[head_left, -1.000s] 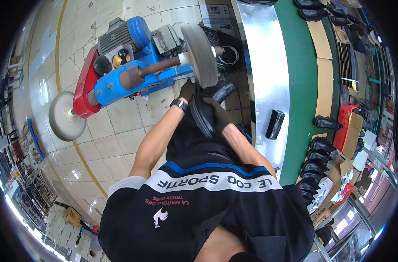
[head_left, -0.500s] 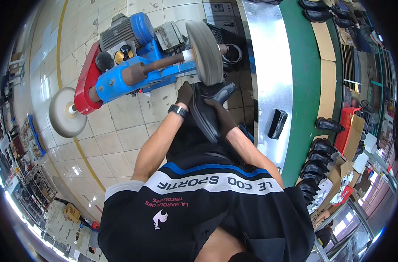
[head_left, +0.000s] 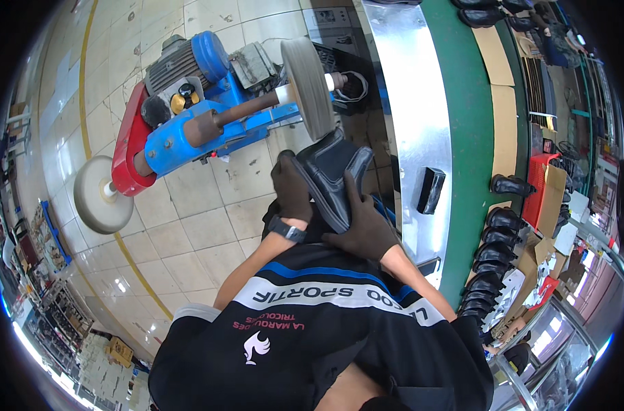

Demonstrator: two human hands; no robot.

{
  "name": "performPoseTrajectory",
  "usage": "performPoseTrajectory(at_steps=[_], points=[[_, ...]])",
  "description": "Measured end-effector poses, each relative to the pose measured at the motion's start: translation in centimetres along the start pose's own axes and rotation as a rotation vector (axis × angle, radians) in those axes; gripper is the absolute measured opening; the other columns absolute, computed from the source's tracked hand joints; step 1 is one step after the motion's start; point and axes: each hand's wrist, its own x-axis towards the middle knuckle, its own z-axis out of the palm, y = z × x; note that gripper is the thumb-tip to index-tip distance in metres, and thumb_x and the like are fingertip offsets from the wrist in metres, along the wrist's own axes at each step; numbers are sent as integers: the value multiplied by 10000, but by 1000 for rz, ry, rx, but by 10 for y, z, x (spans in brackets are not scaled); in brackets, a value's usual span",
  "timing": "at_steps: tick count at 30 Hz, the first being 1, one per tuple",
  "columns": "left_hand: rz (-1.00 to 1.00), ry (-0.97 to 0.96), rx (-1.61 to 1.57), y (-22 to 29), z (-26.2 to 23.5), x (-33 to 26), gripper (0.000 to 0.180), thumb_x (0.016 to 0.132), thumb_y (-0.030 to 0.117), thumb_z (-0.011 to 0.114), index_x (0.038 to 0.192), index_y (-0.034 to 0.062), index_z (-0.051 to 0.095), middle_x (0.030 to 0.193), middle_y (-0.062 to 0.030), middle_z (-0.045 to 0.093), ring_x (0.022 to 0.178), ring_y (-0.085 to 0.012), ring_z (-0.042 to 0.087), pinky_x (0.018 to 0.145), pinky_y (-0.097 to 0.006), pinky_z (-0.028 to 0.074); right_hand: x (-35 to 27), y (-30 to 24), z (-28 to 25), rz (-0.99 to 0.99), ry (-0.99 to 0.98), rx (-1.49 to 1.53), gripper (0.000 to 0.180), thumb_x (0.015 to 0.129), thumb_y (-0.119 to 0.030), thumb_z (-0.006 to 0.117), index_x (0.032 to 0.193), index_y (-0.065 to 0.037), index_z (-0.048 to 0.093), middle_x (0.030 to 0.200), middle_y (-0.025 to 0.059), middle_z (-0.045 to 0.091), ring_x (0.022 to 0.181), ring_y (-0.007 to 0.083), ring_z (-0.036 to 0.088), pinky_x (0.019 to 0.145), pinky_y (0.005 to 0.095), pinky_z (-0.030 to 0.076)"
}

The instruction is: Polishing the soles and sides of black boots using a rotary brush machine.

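A black leather ankle boot is gripped between both my hands, just below the grey buffing wheel. Its sole edge faces left, and the smooth upper faces up and right. My left hand, in a dark brown glove, closes on the sole side. On the opposite side my right hand, gloved alike, wraps the boot's near end with its thumb and fingers. The boot's top edge comes very close to the wheel's lower rim; whether they touch I cannot tell.
The wheel sits on a blue machine with a red belt guard and a paler second wheel at left. To my right runs a metal ledge with a black block, beside a green bench bearing several black shoes.
Both hands have drawn the boot a little toward me and turned it, so more of its upper shows. My right hand has shifted its hold. The camera view has moved slightly.
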Motion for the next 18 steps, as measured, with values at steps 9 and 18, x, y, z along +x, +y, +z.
performPoseTrajectory(at_steps=[9, 18], points=[[895, -775, 499, -52, -3, 58, 342, 843, 181, 490, 1159, 54, 460, 1150, -103, 524, 1090, -215, 480, 913, -351, 400, 14, 71, 3, -257, -146, 1001, 774, 662, -98, 598, 1365, -108, 275, 1166, 139, 500, 1059, 235, 499, 928, 309, 370], [699, -224, 766, -26, 16, 34, 146, 794, 32, 440, 912, -9, 516, 842, -239, 577, 793, -389, 570, 638, -384, 464, 22, 79, 32, -324, 487, 516, 806, 627, -206, 733, 1310, -44, 337, 1222, 163, 449, 1114, 252, 462, 933, 346, 378]])
